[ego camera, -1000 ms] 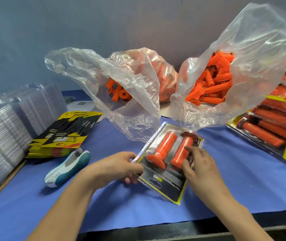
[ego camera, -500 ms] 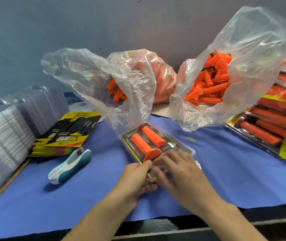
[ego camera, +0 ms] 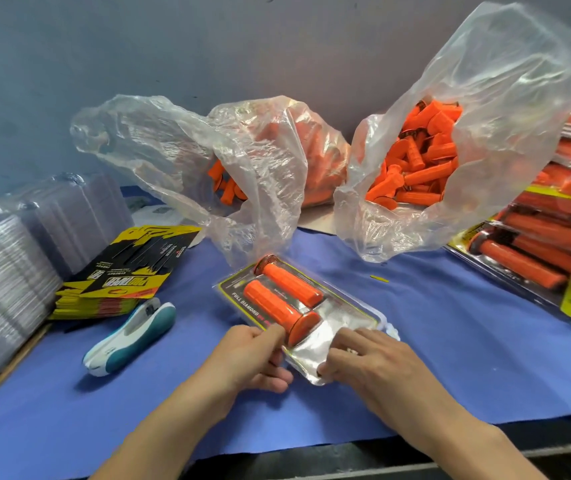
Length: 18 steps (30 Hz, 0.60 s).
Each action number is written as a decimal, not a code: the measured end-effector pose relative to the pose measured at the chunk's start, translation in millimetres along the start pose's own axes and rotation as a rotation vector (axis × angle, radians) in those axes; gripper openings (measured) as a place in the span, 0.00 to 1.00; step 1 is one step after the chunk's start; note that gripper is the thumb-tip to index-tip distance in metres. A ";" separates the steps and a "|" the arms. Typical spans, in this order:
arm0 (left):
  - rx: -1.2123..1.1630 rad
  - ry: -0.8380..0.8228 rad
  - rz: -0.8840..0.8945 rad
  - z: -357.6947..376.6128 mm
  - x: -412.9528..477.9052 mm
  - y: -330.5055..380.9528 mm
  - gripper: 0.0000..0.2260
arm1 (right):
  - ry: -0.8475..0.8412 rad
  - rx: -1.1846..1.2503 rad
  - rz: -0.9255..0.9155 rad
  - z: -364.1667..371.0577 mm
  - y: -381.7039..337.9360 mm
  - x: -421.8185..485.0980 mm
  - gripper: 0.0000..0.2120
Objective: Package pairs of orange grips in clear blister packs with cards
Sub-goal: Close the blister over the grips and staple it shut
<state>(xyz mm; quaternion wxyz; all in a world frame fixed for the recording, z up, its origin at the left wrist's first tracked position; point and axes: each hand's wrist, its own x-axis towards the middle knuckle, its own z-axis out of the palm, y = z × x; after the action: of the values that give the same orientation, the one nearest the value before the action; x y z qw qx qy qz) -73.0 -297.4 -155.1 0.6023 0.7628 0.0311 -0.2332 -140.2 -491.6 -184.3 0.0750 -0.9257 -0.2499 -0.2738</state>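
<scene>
The blister pack lies on the blue bench, in the middle, just before two clear bags. Inside it a pair of orange grips lies side by side, touching, on a black card with a yellow border. The near half of the card is hidden by glare on the plastic; only the words "FULL DIAMOND" can be read.

The left grip, a bare hand, is closed on the near left edge of the pack, thumb on top, the other fingers below and mostly hidden. The right grip, also bare, pinches the near corner, bent fingers on top and thumb at the edge.

The left bag covers most of its loose orange pieces; the right bag shows them better. At the left, stacks of empty clear shells are blurred and cut by the picture edge. Beside them lie a pile of cards and a white and teal tool. Finished packs at the right are also cut off.
</scene>
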 end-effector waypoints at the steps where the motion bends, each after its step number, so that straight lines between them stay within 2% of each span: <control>1: -0.017 0.028 -0.003 -3.5 2.9 1.1 0.09 | -0.004 0.005 -0.003 -0.8 2.1 -0.2 0.11; 5: -0.140 0.073 -0.028 -5.7 9.2 0.4 0.09 | -0.012 -0.055 -0.002 0.0 8.6 -3.3 0.13; 9: -0.247 0.091 -0.027 4.6 8.7 -4.3 0.09 | 0.048 -0.130 0.013 12.1 -1.1 -6.2 0.07; 15: -0.252 0.003 -0.070 8.4 6.5 -6.6 0.09 | 0.115 -0.203 0.017 15.5 -2.2 -3.6 0.05; 18: -0.214 0.048 -0.051 -5.5 12.9 -3.1 0.09 | 0.128 -0.201 0.007 14.3 -1.4 -5.8 0.06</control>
<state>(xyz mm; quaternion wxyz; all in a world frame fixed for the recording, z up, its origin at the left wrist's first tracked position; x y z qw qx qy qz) -60.8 -294.4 -162.1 0.6734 0.6983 0.0895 -0.2254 -138.4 -489.0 -199.5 -0.0015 -0.9100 -0.2128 -0.3557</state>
